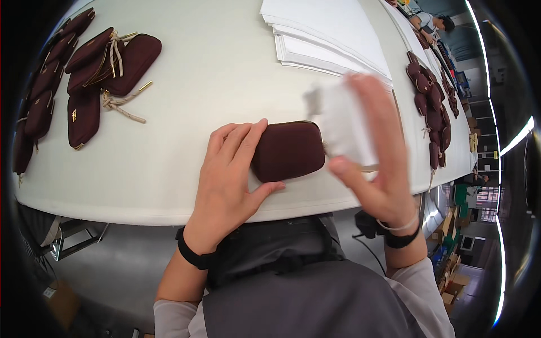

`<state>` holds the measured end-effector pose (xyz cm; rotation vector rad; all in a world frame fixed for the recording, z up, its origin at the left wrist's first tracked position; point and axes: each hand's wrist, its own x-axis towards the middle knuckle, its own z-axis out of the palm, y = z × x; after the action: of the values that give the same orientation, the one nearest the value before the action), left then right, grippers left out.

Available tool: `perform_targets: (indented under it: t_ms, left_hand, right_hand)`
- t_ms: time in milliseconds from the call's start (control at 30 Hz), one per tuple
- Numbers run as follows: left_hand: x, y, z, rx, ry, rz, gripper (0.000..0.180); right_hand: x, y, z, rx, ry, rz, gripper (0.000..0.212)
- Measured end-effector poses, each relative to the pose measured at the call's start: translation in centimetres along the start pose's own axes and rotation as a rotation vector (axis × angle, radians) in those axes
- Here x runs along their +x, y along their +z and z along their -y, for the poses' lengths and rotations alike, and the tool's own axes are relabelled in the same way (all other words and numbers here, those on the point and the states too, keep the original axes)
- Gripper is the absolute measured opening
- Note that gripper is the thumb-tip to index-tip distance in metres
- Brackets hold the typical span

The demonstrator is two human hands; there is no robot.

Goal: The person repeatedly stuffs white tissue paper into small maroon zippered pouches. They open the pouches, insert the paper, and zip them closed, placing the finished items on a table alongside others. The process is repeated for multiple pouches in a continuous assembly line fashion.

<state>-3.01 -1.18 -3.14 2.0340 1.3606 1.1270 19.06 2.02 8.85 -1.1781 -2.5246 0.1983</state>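
A dark maroon zip pouch (289, 151) lies on the white table in front of me, its gold zip edge along the top. My left hand (228, 160) grips the pouch's left end, fingers along the far side and thumb on the near side. Just to the right of the pouch, my right hand (383, 152) holds a soft-looking white block-shaped thing (346, 124) between thumb and fingers. Motion blurs this thing and the right fingers, so its kind cannot be made out. A greyish part shows at its far left corner.
Several maroon pouches (84, 115) with beige cord pulls lie at the left, beside a row (42, 112) at the table's left edge. A stack of white sheets (327, 34) sits at the back. More pouches (434, 107) lie far right. A person (428, 25) works beyond them.
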Motion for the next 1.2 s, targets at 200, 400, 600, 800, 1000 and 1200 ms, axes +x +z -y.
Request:
perform_targets:
  t_ms: [200, 400, 600, 800, 1000, 1200]
  left_hand:
    - [0.5, 0.7, -0.6, -0.029, 0.002, 0.020, 0.097]
    - [0.1, 0.6, -0.4, -0.016, 0.008, 0.039, 0.100]
    - [0.5, 1.0, -0.3, -0.088, -0.029, 0.001, 0.120]
    - [0.2, 0.6, -0.2, -0.172, -0.054, 0.004, 0.131]
    - [0.4, 0.8, -0.5, -0.169, -0.116, 0.021, 0.131]
    - [0.1, 0.4, 0.0, -0.101, -0.028, 0.030, 0.123]
  right_hand:
    - [-2.2, 3.5, 0.9, 0.057, 0.161, -0.058, 0.081]
    - [-1.2, 1.5, 0.4, 0.002, 0.079, -0.066, 0.078]
    - [-1.1, 4.5, 1.6, -0.133, -0.030, -0.078, 0.077]
    - [0.8, 2.5, 1.7, -0.011, 0.016, 0.049, 0.078]
    - [-0.8, 4.9, 2.0, -0.061, -0.035, -0.041, 0.076]
    - [-0.6, 2.6, 0.9, 0.116, 0.005, -0.089, 0.075]
